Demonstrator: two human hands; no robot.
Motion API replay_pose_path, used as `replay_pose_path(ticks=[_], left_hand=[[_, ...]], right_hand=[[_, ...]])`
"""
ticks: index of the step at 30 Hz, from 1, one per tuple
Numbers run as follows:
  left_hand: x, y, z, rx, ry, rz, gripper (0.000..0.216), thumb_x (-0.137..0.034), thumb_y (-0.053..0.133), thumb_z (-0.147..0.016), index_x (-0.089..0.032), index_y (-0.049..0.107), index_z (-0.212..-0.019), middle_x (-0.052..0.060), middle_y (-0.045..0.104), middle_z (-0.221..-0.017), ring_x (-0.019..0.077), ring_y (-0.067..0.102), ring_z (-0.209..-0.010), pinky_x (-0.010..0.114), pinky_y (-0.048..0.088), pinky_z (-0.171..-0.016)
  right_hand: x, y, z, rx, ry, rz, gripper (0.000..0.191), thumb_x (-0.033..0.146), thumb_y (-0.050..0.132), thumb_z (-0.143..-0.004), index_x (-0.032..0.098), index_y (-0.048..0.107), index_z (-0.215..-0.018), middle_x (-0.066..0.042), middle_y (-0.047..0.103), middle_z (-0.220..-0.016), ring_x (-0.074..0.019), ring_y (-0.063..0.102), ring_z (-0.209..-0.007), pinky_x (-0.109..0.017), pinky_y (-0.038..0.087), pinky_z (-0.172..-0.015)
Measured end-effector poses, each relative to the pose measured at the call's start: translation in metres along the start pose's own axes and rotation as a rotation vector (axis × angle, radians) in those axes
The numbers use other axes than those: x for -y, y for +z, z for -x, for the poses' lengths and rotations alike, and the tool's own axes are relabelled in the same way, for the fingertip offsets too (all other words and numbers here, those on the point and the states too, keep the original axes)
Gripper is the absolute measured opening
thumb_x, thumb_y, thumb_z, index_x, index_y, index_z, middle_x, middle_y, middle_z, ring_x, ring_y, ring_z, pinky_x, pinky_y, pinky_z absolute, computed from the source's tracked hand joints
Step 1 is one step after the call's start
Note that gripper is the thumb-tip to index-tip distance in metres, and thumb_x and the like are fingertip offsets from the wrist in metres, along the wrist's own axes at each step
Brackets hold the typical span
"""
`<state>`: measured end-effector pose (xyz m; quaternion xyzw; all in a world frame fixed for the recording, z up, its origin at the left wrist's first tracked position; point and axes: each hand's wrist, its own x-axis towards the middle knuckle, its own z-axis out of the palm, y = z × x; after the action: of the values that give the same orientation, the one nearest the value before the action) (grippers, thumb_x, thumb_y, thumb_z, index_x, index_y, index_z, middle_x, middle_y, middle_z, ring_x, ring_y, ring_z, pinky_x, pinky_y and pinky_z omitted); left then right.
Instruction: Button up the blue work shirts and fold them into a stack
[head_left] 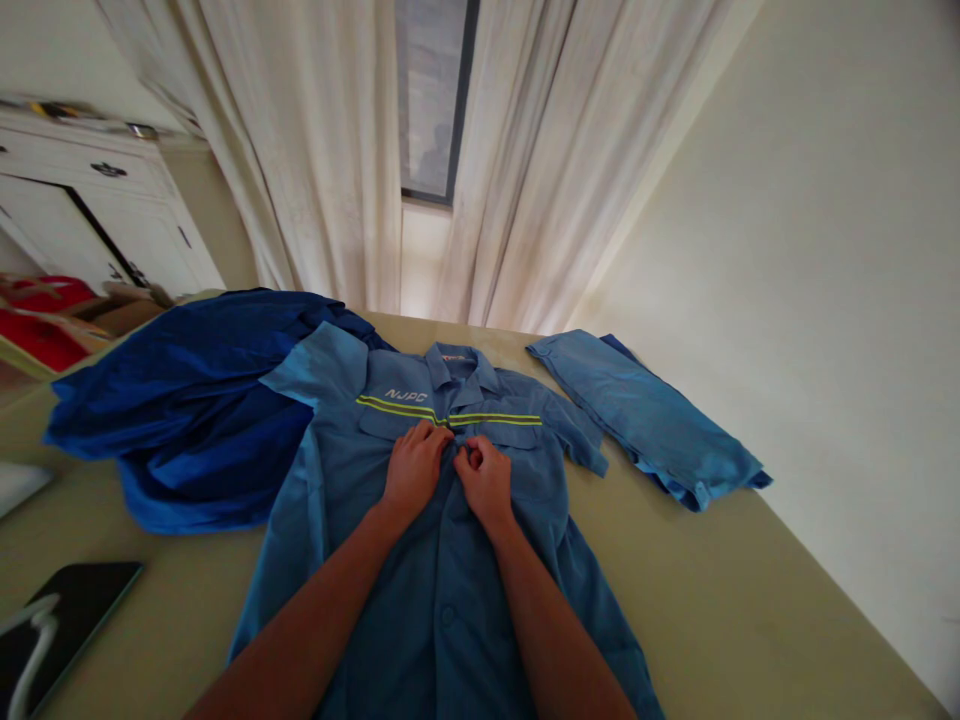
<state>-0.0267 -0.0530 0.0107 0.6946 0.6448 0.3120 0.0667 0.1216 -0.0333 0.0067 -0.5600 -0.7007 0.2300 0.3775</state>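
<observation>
where the shirt [450,535] lies: front up on the counter [720,610], its collar [486,377] at the far end.
left hand [415,463]: grip closed on the placket [450,570], just below the stripes [495,420].
right hand [484,475]: thumb and fingers pinched on the same front edge, just beside the left.
chest: pale lettering [406,396] above the stripes.
left side: a dark blue garment [210,440], rumpled, touching the shirt's sleeve.
right side: folded blue clothing [652,415].
beyond: pale curtains [315,150].
</observation>
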Motion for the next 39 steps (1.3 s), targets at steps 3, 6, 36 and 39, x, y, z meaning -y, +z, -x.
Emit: replay_pose_path(ticks=[3,6,36,39], left_hand=[[0.004,0.002,-0.001,0.021,0.035,0.079,0.03,-0.018,0.045,-0.101,-0.023,0.073,-0.112,0.008,0.064,-0.103,0.0229,0.062,-0.099,0.037,0.048,-0.088],[0.008,0.003,-0.002,0.027,0.03,0.162,0.032,-0.017,0.044,-0.101,-0.023,0.075,-0.11,0.008,0.064,-0.101,0.0217,0.062,-0.098,0.036,0.05,-0.091],[0.008,-0.012,-0.019,-0.119,0.029,-0.028,0.029,-0.025,0.042,-0.1,-0.023,0.07,-0.11,0.009,0.072,-0.115,0.0261,0.063,-0.11,0.042,0.048,-0.101],[0.0,-0.016,0.023,-0.033,0.037,0.002,0.027,-0.023,0.045,-0.098,-0.023,0.07,-0.107,0.008,0.072,-0.107,0.0251,0.064,-0.101,0.04,0.05,-0.095]], right_hand=[[0.0,0.0,0.0,0.032,-0.011,-0.068,0.02,0.033,0.057,-0.088,0.019,0.072,-0.09,0.003,0.062,-0.059,-0.0149,0.056,-0.054,-0.025,0.039,-0.059],[0.001,0.002,0.0,0.051,-0.012,-0.072,0.02,0.033,0.058,-0.089,0.019,0.073,-0.09,0.002,0.064,-0.061,-0.015,0.058,-0.055,-0.025,0.04,-0.06],[0.037,-0.02,0.051,0.226,0.055,0.332,0.021,0.022,0.053,-0.1,0.022,0.07,-0.11,-0.007,0.078,-0.108,-0.02,0.072,-0.096,-0.026,0.045,-0.079],[0.033,-0.023,0.048,0.231,0.092,0.27,0.021,0.027,0.056,-0.101,0.022,0.073,-0.114,-0.006,0.079,-0.109,-0.0204,0.073,-0.099,-0.026,0.046,-0.081]])
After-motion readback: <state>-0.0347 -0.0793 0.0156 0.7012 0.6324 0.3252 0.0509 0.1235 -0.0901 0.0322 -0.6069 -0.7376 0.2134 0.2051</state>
